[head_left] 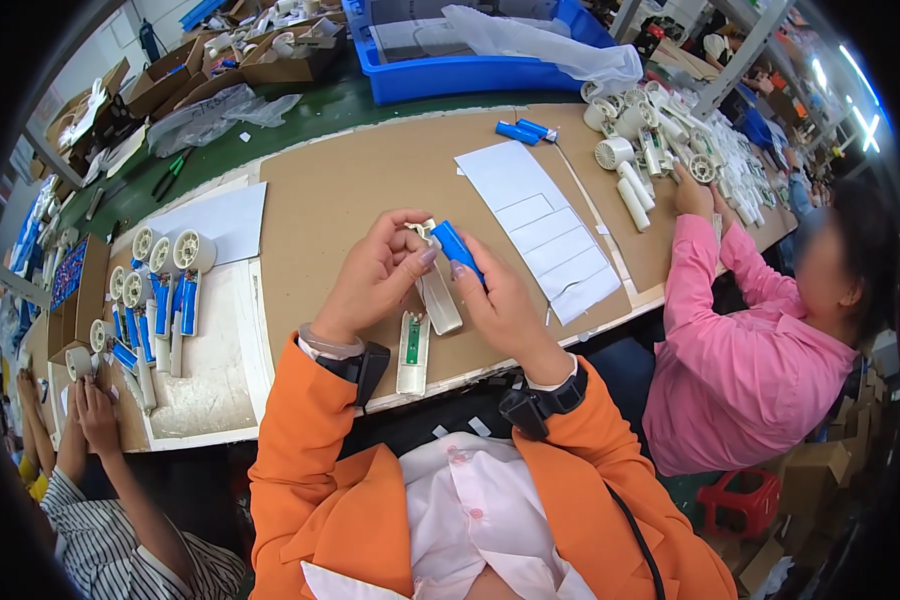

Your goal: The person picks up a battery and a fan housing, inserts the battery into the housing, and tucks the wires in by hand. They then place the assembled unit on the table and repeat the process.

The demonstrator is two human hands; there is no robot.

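Over the brown work board, my right hand [498, 305] is closed round a blue cylindrical battery [454, 245], tilted with its upper end toward my left hand. My left hand [382, 268] pinches the upper end of a long white plastic casing [439, 302], beside the battery. Fingers partly hide that end, so I cannot make out any fine parts there. Just below lies another white casing half [413, 375], with a green circuit board [413, 338] set in it.
Two blue batteries [518, 132] and a lined white paper [545, 235] lie beyond. White fan casings with blue batteries [185, 290] stand left; a pile of white casings [635, 150] is right. A blue bin [470, 75] stands behind. Co-workers sit on both sides, one in a pink shirt [735, 370].
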